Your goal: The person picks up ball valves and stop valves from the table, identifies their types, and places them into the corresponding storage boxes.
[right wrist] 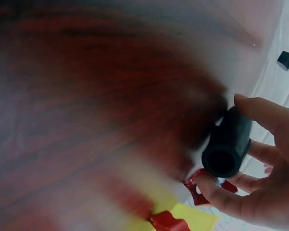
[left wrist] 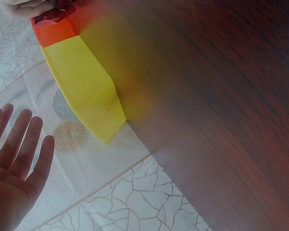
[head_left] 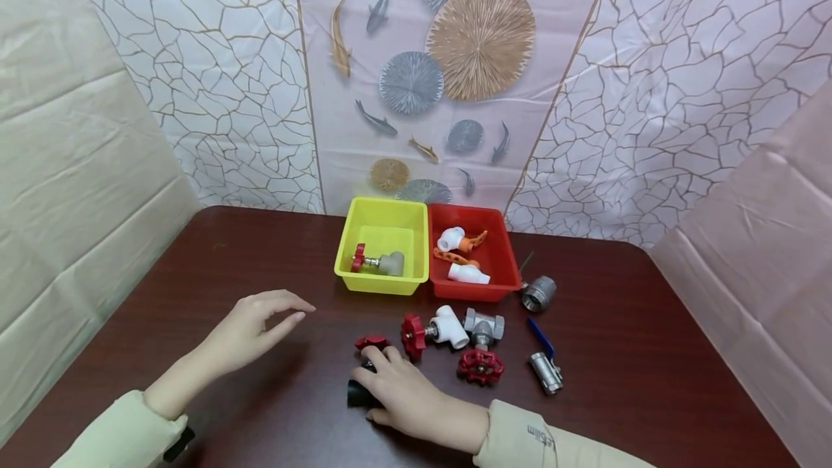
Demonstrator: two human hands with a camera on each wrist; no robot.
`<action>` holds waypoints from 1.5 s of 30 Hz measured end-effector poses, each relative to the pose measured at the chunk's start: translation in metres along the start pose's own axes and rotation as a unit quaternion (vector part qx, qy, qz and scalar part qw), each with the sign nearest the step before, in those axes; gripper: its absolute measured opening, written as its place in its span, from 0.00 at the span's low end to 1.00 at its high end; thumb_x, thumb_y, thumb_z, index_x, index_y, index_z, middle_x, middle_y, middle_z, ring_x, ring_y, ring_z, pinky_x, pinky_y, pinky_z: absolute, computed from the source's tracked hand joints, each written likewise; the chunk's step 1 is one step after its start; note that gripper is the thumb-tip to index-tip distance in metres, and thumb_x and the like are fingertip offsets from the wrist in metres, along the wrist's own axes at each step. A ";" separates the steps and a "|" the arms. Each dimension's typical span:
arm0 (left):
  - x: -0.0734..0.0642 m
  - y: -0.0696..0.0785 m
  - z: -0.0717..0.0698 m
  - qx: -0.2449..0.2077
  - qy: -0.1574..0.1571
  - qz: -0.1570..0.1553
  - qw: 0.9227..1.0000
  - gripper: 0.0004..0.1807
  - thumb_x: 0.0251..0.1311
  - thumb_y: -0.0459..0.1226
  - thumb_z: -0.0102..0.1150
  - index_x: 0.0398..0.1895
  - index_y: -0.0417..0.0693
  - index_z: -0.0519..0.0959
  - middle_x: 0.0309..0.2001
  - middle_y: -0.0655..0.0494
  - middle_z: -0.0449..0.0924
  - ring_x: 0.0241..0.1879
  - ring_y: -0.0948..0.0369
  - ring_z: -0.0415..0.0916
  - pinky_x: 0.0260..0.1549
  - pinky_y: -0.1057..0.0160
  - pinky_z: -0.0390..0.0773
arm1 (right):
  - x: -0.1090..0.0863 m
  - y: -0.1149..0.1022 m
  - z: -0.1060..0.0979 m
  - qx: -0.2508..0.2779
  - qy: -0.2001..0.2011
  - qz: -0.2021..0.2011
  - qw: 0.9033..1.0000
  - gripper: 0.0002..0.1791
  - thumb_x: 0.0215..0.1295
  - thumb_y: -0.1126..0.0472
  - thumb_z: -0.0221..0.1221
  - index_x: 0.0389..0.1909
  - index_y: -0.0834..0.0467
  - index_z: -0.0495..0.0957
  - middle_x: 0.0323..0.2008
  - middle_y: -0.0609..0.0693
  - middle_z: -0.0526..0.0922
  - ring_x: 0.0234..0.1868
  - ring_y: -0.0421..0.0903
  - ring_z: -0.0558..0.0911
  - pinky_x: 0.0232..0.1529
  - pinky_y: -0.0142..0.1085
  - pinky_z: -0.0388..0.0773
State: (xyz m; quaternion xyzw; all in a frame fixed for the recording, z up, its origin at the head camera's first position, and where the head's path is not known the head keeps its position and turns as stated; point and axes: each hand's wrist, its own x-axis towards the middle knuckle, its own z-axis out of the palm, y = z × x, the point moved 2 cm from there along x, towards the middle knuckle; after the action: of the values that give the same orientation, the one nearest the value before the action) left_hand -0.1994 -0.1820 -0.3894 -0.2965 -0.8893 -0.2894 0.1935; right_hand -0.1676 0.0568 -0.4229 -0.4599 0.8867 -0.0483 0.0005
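My right hand (head_left: 406, 392) grips a black valve (head_left: 360, 394) with a red handwheel (head_left: 372, 341), low over the front middle of the table. In the right wrist view, thumb and fingers lie around the valve's black tube body (right wrist: 226, 144), its open end showing. My left hand (head_left: 250, 331) hovers to the left over the table, holding nothing, with its fingers extended in the left wrist view. Just beyond my right hand lie a white tee valve (head_left: 450, 327) with a red handwheel and a metal valve (head_left: 483, 327) with a dark red handwheel.
A yellow bin (head_left: 344, 282) holds a grey valve (head_left: 391, 263) with a red handwheel. Beside it, a red bin (head_left: 503, 258) holds two white valves with orange handles. At the right lie a metal ball valve (head_left: 539, 294) and a blue-handled metal valve (head_left: 546, 373).
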 end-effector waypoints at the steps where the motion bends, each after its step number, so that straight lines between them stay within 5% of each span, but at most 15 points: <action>1: 0.000 0.000 0.000 -0.002 0.001 0.001 1.000 0.12 0.53 0.29 0.64 0.38 0.55 0.83 0.36 0.66 0.83 0.38 0.68 0.79 0.37 0.63 0.80 | 0.001 0.000 0.001 -0.001 -0.005 -0.002 1.000 0.24 0.54 0.51 0.67 0.52 0.50 0.74 0.52 0.49 0.72 0.44 0.45 0.73 0.37 0.31 0.76; 9: 0.002 0.002 0.002 -0.011 -0.010 0.013 1.000 0.10 0.54 0.30 0.64 0.38 0.53 0.83 0.36 0.65 0.84 0.37 0.69 0.79 0.35 0.65 0.79 | 0.013 0.005 0.008 -0.007 -0.042 -0.018 0.999 0.19 0.56 0.53 0.66 0.47 0.52 0.75 0.44 0.46 0.74 0.38 0.44 0.72 0.33 0.27 0.72; 21: 0.006 0.005 0.009 -0.010 -0.042 0.015 0.999 0.08 0.56 0.33 0.62 0.38 0.52 0.83 0.36 0.66 0.84 0.38 0.68 0.80 0.37 0.64 0.80 | 0.019 0.008 0.006 0.033 -0.090 0.013 0.995 0.22 0.48 0.54 0.68 0.45 0.52 0.76 0.44 0.46 0.75 0.38 0.39 0.74 0.43 0.32 0.74; 33: 0.015 -0.004 0.018 -0.023 -0.096 -0.005 0.995 0.08 0.59 0.32 0.59 0.39 0.50 0.83 0.37 0.61 0.85 0.37 0.64 0.80 0.37 0.62 0.80 | 0.017 0.017 -0.014 0.105 0.010 0.054 0.993 0.14 0.54 0.56 0.65 0.39 0.53 0.73 0.37 0.45 0.76 0.34 0.38 0.73 0.35 0.28 0.70; 45: 0.023 -0.013 0.022 0.003 -0.074 -0.036 0.997 0.06 0.58 0.33 0.60 0.37 0.46 0.84 0.34 0.59 0.85 0.33 0.66 0.78 0.35 0.61 0.80 | 0.007 0.025 -0.038 0.177 0.070 0.069 0.979 0.10 0.60 0.56 0.62 0.39 0.53 0.74 0.35 0.45 0.78 0.34 0.38 0.74 0.34 0.27 0.74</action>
State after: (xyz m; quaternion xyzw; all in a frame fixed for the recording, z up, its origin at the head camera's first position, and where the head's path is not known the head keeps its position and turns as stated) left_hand -0.2285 -0.1670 -0.3991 -0.2846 -0.9121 -0.2706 0.1177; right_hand -0.1935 0.0688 -0.3873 -0.3855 0.8917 -0.2361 0.0231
